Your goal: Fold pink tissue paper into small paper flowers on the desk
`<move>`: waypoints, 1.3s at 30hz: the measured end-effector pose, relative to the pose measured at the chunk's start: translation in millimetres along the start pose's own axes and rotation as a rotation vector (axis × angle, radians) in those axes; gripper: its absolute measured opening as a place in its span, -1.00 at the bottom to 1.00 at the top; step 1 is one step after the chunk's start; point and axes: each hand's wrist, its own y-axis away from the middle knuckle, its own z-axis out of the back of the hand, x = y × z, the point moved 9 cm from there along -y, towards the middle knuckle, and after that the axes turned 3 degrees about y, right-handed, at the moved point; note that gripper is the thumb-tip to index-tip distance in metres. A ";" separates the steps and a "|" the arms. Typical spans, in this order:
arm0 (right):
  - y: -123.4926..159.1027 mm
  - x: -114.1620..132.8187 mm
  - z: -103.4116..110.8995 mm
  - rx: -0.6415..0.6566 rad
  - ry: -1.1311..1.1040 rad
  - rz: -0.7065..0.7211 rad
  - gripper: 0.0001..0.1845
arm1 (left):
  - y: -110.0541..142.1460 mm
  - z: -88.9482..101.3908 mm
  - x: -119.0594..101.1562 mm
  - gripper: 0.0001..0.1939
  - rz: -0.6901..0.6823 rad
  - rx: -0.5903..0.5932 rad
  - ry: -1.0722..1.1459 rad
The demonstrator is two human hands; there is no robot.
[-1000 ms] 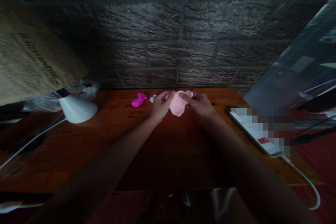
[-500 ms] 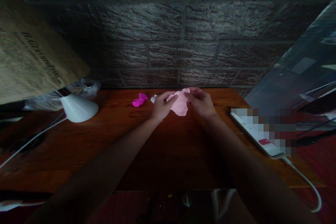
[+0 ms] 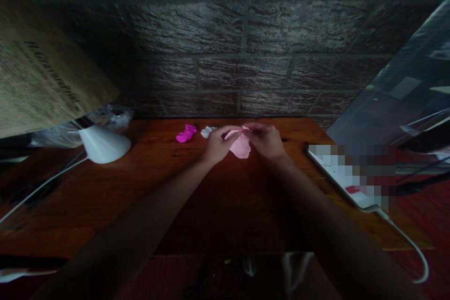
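The left hand (image 3: 218, 146) and right hand (image 3: 267, 141) pinch the upper part of the pale pink clay (image 3: 241, 147) between thumbs and fingers over the tabletop (image 3: 225, 201); uneven pulling could tear it. The white lump (image 3: 207, 131), just beside the left hand, could get knocked; the magenta lump (image 3: 186, 134) lies beyond.

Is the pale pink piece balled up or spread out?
Mostly spread: the pale pink clay-like piece shows a broad, uneven-edged face between left hand and right hand; part is hidden.
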 end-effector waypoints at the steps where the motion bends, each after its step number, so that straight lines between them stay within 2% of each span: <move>1: 0.7 2.7 0.1 0.004 0.031 0.008 -0.83 | 0.1 1.4 0.2 -0.89 0.003 -0.016 -0.012; 5: 2.2 9.5 -1.9 0.027 0.091 0.044 -0.76 | 0.1 7.2 2.7 -0.90 0.017 -0.071 -0.057; 8: 2.3 9.9 -9.1 0.076 0.016 0.077 -0.71 | 0.1 11.7 2.3 -0.92 -0.002 -0.112 -0.070; 12: 2.1 8.8 -21.7 0.184 -0.137 0.078 -0.70 | 0.5 15.6 6.7 -0.76 0.009 -0.145 -0.037; 14: 1.4 7.1 -24.7 0.217 -0.199 0.043 -0.69 | 0.2 14.7 9.0 -0.73 0.016 -0.136 -0.031; 17: -0.6 1.8 -22.1 0.197 -0.284 -0.048 -0.66 | -0.3 13.4 7.1 -0.81 -0.011 -0.130 -0.037; 20: 0.1 -7.7 -18.7 0.150 -0.363 -0.186 -0.52 | -0.5 12.7 3.6 -0.85 -0.029 -0.128 -0.031; 22: 2.8 -11.1 -21.5 0.170 -0.395 -0.256 -0.47 | -0.4 12.0 3.2 -0.83 -0.019 -0.122 -0.010; 26: 5.5 -6.3 -26.0 0.227 -0.399 -0.254 -0.54 | -0.1 8.1 10.3 -0.70 0.051 -0.105 0.109; 29: 3.5 -3.7 -21.8 0.187 -0.414 -0.225 -0.53 | -0.5 3.2 20.4 -0.52 0.113 -0.093 0.221; 31: 1.2 -5.1 -16.2 0.118 -0.434 -0.215 -0.50 | -0.6 4.8 27.8 -0.45 0.146 -0.133 0.263; 34: -1.3 -9.3 -8.4 0.011 -0.435 -0.199 -0.44 | 0.1 9.3 36.2 -0.60 0.180 -0.184 0.239; 36: -2.2 -9.4 -8.0 -0.004 -0.412 -0.169 -0.39 | 0.2 8.6 38.4 -0.72 0.192 -0.164 0.212; 39: -2.3 -6.6 -7.5 -0.028 -0.379 -0.111 -0.29 | 0.2 10.2 35.0 -0.76 0.159 -0.169 0.202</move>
